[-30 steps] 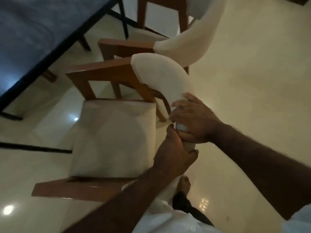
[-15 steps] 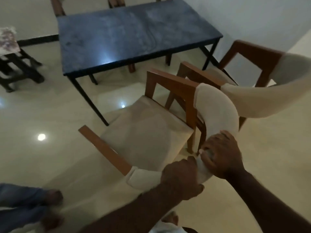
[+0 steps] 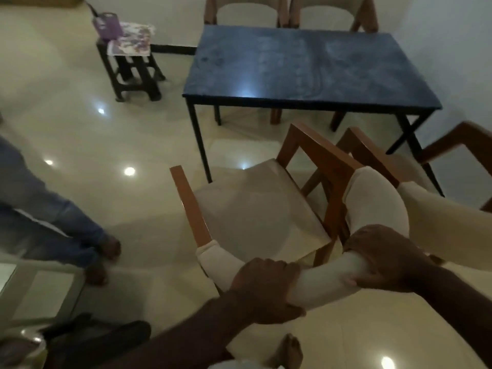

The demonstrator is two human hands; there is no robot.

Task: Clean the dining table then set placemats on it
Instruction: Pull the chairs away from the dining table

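Observation:
The dark blue dining table (image 3: pixel 306 67) stands ahead with nothing on its top. In front of it is a wooden chair (image 3: pixel 255 209) with a cream seat and a curved cream padded backrest. My left hand (image 3: pixel 266 288) grips the backrest near its left end. My right hand (image 3: pixel 380 259) grips the same backrest further right. A stack of patterned placemats (image 3: pixel 130 41) lies on a small dark stool (image 3: pixel 133 73) at the back left, with a purple container (image 3: pixel 107 25) on it.
A second chair (image 3: pixel 436 193) stands close on the right, touching the one I hold. Two more chairs (image 3: pixel 290 12) sit behind the table. Another person's legs in jeans (image 3: pixel 48 214) are at the left. A glass-topped table (image 3: pixel 32 291) is at bottom left.
The view has lifted from the chair to take in the whole table and stool. Both hands have stayed on the backrest and now sit further apart. The chair stands further out from the table.

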